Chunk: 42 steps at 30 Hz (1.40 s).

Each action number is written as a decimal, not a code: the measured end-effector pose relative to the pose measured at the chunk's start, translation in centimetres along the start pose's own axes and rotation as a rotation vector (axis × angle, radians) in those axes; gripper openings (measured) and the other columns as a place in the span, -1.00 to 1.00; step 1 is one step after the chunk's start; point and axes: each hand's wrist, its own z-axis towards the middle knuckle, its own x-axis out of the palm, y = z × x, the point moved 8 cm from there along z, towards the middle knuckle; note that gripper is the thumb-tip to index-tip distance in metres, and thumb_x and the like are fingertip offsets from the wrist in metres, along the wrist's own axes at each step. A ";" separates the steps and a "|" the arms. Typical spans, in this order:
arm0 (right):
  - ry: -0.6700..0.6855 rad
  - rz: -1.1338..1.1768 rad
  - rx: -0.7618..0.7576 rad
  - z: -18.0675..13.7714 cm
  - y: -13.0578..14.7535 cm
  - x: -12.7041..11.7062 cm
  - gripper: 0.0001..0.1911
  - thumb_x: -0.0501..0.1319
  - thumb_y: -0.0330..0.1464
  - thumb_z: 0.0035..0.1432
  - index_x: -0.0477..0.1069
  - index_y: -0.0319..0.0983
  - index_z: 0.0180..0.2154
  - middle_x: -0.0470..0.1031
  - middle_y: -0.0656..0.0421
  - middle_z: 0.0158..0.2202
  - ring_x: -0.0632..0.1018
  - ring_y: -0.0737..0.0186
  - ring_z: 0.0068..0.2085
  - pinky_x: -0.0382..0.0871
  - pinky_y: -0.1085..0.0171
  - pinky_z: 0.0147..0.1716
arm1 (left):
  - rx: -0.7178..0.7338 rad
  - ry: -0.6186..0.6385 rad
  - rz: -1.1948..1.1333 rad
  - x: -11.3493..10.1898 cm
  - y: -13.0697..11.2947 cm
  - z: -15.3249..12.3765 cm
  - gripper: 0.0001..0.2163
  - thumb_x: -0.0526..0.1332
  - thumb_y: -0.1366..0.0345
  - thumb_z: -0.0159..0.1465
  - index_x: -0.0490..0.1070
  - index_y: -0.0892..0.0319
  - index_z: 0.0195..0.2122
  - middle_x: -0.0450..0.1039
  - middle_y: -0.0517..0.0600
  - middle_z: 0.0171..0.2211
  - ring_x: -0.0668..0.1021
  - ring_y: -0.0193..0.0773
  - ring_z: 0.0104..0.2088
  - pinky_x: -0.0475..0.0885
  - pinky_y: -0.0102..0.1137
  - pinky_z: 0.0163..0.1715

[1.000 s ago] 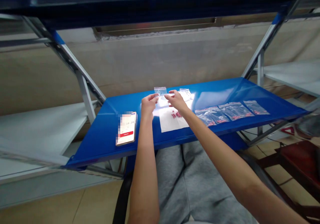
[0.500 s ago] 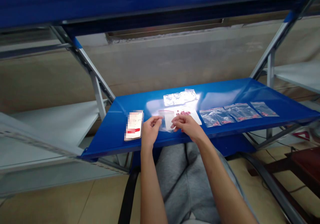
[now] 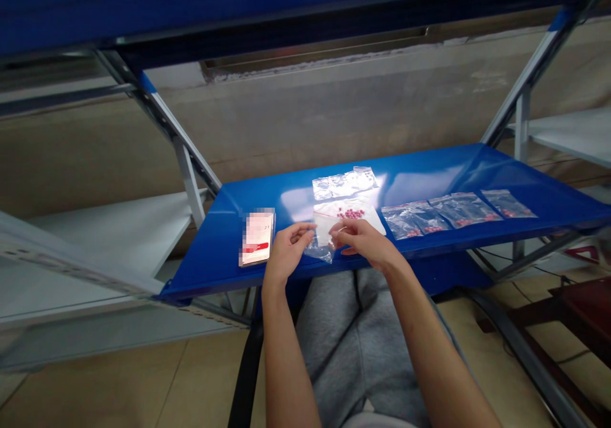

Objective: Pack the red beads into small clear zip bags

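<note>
Clear zip bag pinched at near shelf edge

Clear zip bag (image 3: pixel 319 244) is held between both hands just above the front edge of the blue shelf (image 3: pixel 429 173). Left hand (image 3: pixel 286 249) and right hand (image 3: pixel 365 242) each pinch a top corner (mouth looks crumpled). Slick film could slip off the edge. Pink beads (image 3: pixel 350 213) on the white sheet (image 3: pixel 367 214) beyond may scatter if nudged. Phone (image 3: pixel 258 237) lies to the left.

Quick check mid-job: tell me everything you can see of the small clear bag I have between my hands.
The small clear bag is thin, see-through plastic, crumpled and glinting, and looks empty, though glare makes this hard to confirm. It hangs near the front edge of the blue shelf. The left hand pinches its left side, the right hand its top right.
</note>
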 end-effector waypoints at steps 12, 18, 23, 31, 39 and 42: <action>-0.077 0.057 -0.216 0.5 0.7 -1.0 -0.67 0.33 -0.35 0.06 0.42 -0.14 -0.09 0.61 0.23 -0.36 0.67 0.21 -0.33 0.49 0.35 -0.43 | -0.015 0.185 0.055 1.0 -0.2 -0.7 -0.65 0.30 0.17 0.24 0.56 0.20 0.01 0.50 -0.06 -0.41 0.53 -0.27 -0.36 0.39 -0.40 -0.30; -0.047 -0.037 -0.225 1.3 -0.3 -0.8 -0.82 0.32 -0.36 0.03 0.46 -0.18 -0.26 0.56 0.23 -0.43 0.65 0.20 -0.35 0.50 0.33 -0.44 | 0.016 0.118 0.109 0.8 -0.7 -0.4 -0.69 0.25 0.21 0.26 0.57 0.17 -0.01 0.47 -0.07 -0.41 0.52 -0.27 -0.36 0.38 -0.40 -0.30; -0.034 -0.013 -0.224 1.7 -0.7 -0.5 -0.88 0.33 -0.33 0.03 0.42 -0.18 -0.36 0.57 0.21 -0.49 0.63 0.21 -0.39 0.51 0.30 -0.42 | 0.039 0.016 0.212 0.0 -1.9 -0.5 -0.69 0.28 0.18 0.26 0.57 0.13 -0.01 0.55 0.00 -0.25 0.57 -0.21 -0.26 0.43 -0.36 -0.25; -0.089 0.141 -0.198 1.7 -0.4 0.2 -0.80 0.42 -0.26 -0.02 0.45 -0.18 -0.41 0.57 0.19 -0.45 0.62 0.16 -0.41 0.56 0.16 -0.33 | 0.226 -0.064 0.507 1.2 -4.8 -1.1 -0.39 0.50 0.14 0.10 0.45 0.07 0.19 0.55 0.10 0.05 0.57 0.02 0.06 0.44 -0.14 0.08; -0.100 0.176 -0.244 2.0 -0.3 1.0 -0.74 0.44 -0.23 -0.09 0.48 -0.20 -0.38 0.63 0.13 -0.37 0.66 0.09 -0.24 0.50 0.17 -0.21 | 0.179 -0.083 0.703 3.5 -4.9 -0.8 -0.42 0.40 0.31 0.16 0.40 0.17 0.24 0.53 0.18 0.07 0.54 0.15 0.11 0.42 -0.06 0.11; -0.118 0.142 -0.261 2.2 -0.4 0.8 -0.75 0.41 -0.21 -0.06 0.51 -0.23 -0.39 0.62 0.13 -0.38 0.63 0.14 -0.28 0.46 0.20 -0.22 | 0.207 -0.080 0.620 3.7 -4.7 -0.6 -0.43 0.38 0.37 0.15 0.41 0.18 0.22 0.53 0.18 0.10 0.54 0.10 0.13 0.41 -0.10 0.16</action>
